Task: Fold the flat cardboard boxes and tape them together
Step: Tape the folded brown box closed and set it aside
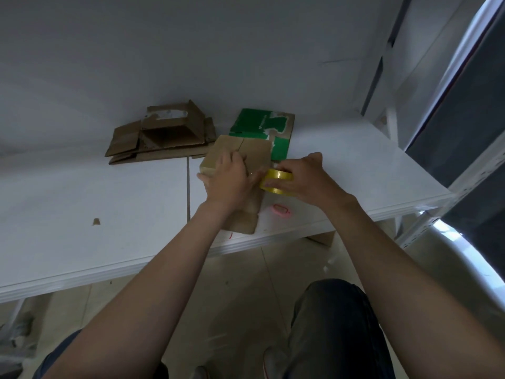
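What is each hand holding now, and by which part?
The right hand grips the yellow tape roll by its rim. The left hand only presses on top of the brown box.

- We show the folded cardboard box as plain light brown, with no print.
- The roll of tape is glossy, translucent yellow.
- Behind the box, the flattened carton carries bright green print. It is broken by white torn patches and bare brown board along its edge.
- The opened cardboard boxes on the left are a darker brown, with ragged white label remnants on top.
- The table is plain white, crossed by a thin brown line. On it we note a pink loop and a small brown scrap.
- The trousers are dark blue-grey, and the floor tiles are pale beige.
- The shelving frame is white.
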A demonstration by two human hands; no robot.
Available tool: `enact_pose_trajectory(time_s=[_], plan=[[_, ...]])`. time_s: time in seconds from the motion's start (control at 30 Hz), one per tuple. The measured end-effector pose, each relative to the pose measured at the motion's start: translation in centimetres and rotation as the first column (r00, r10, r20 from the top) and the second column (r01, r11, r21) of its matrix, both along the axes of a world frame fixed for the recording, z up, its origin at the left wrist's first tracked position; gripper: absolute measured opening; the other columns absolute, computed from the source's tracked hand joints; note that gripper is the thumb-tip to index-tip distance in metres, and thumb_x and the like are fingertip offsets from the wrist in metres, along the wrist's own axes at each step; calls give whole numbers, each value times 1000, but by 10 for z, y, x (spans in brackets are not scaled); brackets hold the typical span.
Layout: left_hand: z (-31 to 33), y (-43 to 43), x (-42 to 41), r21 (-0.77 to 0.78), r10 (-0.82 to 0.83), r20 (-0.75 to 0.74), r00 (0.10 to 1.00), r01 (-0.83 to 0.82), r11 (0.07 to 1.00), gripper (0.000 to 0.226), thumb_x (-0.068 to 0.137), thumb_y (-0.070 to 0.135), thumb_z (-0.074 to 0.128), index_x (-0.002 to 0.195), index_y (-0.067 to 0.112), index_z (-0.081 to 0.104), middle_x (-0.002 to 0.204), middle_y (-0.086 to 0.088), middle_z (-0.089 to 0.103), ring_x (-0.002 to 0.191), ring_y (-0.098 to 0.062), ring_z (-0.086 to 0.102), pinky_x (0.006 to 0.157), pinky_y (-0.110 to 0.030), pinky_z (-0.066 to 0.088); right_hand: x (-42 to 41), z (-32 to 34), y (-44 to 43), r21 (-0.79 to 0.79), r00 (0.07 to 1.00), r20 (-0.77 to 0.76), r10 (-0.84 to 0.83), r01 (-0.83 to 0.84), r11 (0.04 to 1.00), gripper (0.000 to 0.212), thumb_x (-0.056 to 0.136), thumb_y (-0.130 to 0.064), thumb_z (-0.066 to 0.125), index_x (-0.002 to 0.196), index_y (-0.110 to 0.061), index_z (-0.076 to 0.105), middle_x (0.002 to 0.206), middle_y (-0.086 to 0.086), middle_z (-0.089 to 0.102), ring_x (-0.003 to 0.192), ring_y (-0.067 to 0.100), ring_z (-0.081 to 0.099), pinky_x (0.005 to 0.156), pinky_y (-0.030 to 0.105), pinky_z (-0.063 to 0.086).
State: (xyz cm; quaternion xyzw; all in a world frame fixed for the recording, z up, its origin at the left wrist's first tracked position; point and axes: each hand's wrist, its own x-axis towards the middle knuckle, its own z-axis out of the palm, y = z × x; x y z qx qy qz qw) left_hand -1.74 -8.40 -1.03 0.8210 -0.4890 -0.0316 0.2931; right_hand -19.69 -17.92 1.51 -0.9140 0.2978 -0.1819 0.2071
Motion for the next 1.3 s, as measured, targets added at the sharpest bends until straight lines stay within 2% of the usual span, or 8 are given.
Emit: enact_pose_trajectory(time_s=[0.13, 0.33, 0.5, 0.63, 0.77, 0.93, 1.13, 1.3], plan=[[-4, 7, 10, -19, -26, 6, 1000, 26, 999, 84, 81, 82, 36, 136, 19, 51, 133, -3, 50, 128, -25, 47, 103, -69, 36, -10, -8, 11, 139, 995, 91, 50, -62, 988, 30, 83, -50, 77, 99, -27, 67, 88, 0, 59, 106, 23, 40, 79, 36, 38], [-3, 17, 10, 12, -7, 190, 982, 4, 1000, 69, 94, 71, 29, 133, 21, 53, 132, -3, 48, 131, -23, 41, 106, -65, 32, -7, -3, 9, -26, 991, 132, 12, -9, 1000, 31, 84, -49, 76, 87, -18, 75, 62, -15, 51, 80, 22, 51, 83, 37, 30], [0, 16, 14, 36, -44, 205, 978, 37, 999, 57, 98, 64, 40, 130, 18, 53, 133, -4, 49, 134, -26, 39, 109, -66, 30, 0, 3, 6, -69, 994, 101, -46, 53, 996, 39, 84, -57, 73, 93, -19, 78, 76, 0, 67, 83, 23, 55, 88, 39, 33], [-1, 18, 15, 40, -52, 231, 972, 44, 998, 58, 97, 66, 39, 126, 18, 53, 132, -5, 49, 134, -27, 39, 109, -67, 32, 5, 7, 1, -58, 995, 56, -77, 81, 995, 42, 82, -64, 70, 83, -23, 77, 65, -4, 67, 71, 19, 64, 94, 43, 42], [-3, 20, 14, 23, -54, 222, 973, 50, 998, 66, 92, 73, 37, 126, 18, 53, 133, -4, 49, 134, -27, 39, 109, -66, 32, -6, -3, -8, -85, 990, 5, -142, 142, 986, 43, 85, -63, 67, 76, -21, 72, 65, -2, 65, 73, 22, 64, 92, 40, 40], [-4, 23, 16, -12, -65, 157, 986, 68, 998, 77, 83, 83, 39, 125, 19, 51, 132, -3, 48, 131, -26, 39, 107, -66, 33, 7, -7, -12, -178, 990, -65, -125, 111, 978, 43, 86, -68, 62, 92, -27, 73, 79, -2, 66, 81, 23, 58, 85, 40, 30], [13, 1, -11, 57, 151, 242, 958, -169, 984, 96, 68, 91, 47, 124, 13, 52, 130, -8, 49, 124, -30, 46, 98, -64, 42, 30, -3, -10, -271, 976, -195, -100, 44, 962, 44, 85, -69, 60, 87, -26, 71, 68, -5, 54, 75, 22, 57, 75, 37, 23], [3, 5, -10, -13, 149, 225, 963, -150, 989, 81, 67, 78, 57, 116, 14, 51, 122, -6, 50, 119, -28, 46, 90, -58, 46, 23, -2, -9, -194, 984, -162, -74, 42, 980, 39, 85, -67, 63, 101, -32, 73, 76, -8, 54, 78, 18, 49, 75, 37, 19]])
